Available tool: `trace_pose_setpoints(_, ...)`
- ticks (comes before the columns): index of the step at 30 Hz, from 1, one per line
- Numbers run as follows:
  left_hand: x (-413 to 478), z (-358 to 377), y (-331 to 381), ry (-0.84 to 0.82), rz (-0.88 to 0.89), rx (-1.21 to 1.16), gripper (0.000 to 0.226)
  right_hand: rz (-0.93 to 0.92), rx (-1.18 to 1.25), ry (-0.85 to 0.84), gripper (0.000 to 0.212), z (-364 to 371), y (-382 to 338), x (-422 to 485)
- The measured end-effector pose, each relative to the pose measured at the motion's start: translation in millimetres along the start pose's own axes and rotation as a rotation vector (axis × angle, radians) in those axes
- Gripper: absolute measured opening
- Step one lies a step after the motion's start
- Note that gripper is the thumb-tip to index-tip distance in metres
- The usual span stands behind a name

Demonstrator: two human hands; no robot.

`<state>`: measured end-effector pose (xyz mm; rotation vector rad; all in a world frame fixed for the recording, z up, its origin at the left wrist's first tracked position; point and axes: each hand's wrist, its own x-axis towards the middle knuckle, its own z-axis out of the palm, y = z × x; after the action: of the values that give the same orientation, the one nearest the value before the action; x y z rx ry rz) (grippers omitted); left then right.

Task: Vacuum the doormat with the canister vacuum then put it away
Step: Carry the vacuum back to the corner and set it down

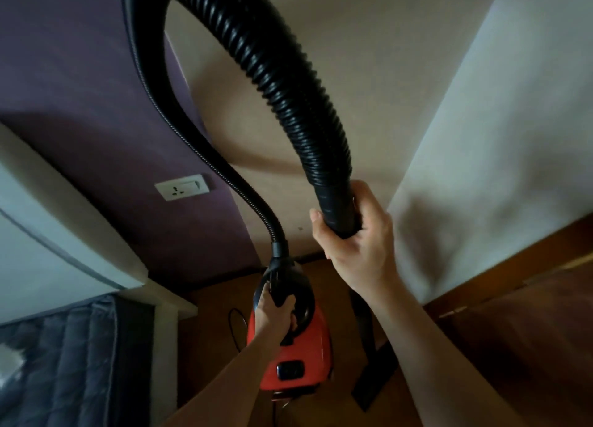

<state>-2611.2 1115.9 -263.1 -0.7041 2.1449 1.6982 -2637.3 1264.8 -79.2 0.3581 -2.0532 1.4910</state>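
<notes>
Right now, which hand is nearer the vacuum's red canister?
Left. The left hand grips the handle on top of the red canister; the right hand grips the hose cuff, higher and to its right, clear of it.

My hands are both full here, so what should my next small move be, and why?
Probably lower the hose cuff with your right hand so the tall loop relaxes: your left hand grips the red canister by its handle, and the hose arches high overhead. No doormat is in view.
</notes>
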Motion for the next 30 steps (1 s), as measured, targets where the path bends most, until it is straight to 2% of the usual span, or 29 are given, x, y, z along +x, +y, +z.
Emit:
trace_pose_setpoints(6,-95.9,-26.8,84.9,-0.109,0.052,0.136,0.043,0.083,-0.035,0.044,0.014,-65.0,-92.0,18.4)
trace_pose_setpoints(9,-129.8,-35.5,111.4,-0.193,0.113,0.212,0.048,0.129,-0.082,0.134,0.025,-92.6,-132.3,20.5)
trace_pose_setpoints(12,-158.1,-40.8,130.6,-0.295,0.212,0.276,0.043,0.19,-0.124,0.229,0.039,-113.4,-167.3,16.2)
trace_pose_setpoints(14,-172.3,-41.6,139.6,-0.355,0.264,0.296,0.039,0.229,-0.162,0.286,0.035,-123.8,-187.2,9.6)
trace_pose_setpoints(18,-190.6,-40.0,145.8,-0.493,0.335,0.358,0.045,0.248,-0.232,0.434,0.016,-134.6,-219.8,-16.1)
trace_pose_setpoints(21,-204.0,-34.7,149.4,-0.605,0.393,0.418,0.039,0.247,-0.291,0.57,0.023,-141.4,-238.0,-45.4)
trace_pose_setpoints(25,-223.7,-16.0,144.3,-0.742,0.474,0.51,0.03,0.257,-0.37,0.742,0.019,-154.0,-261.8,-89.7)
trace_pose_setpoints(30,-263.8,7.9,123.5,-0.947,0.502,0.616,0.042,0.239,-0.457,0.875,0.011,-174.4,-303.1,-155.1)
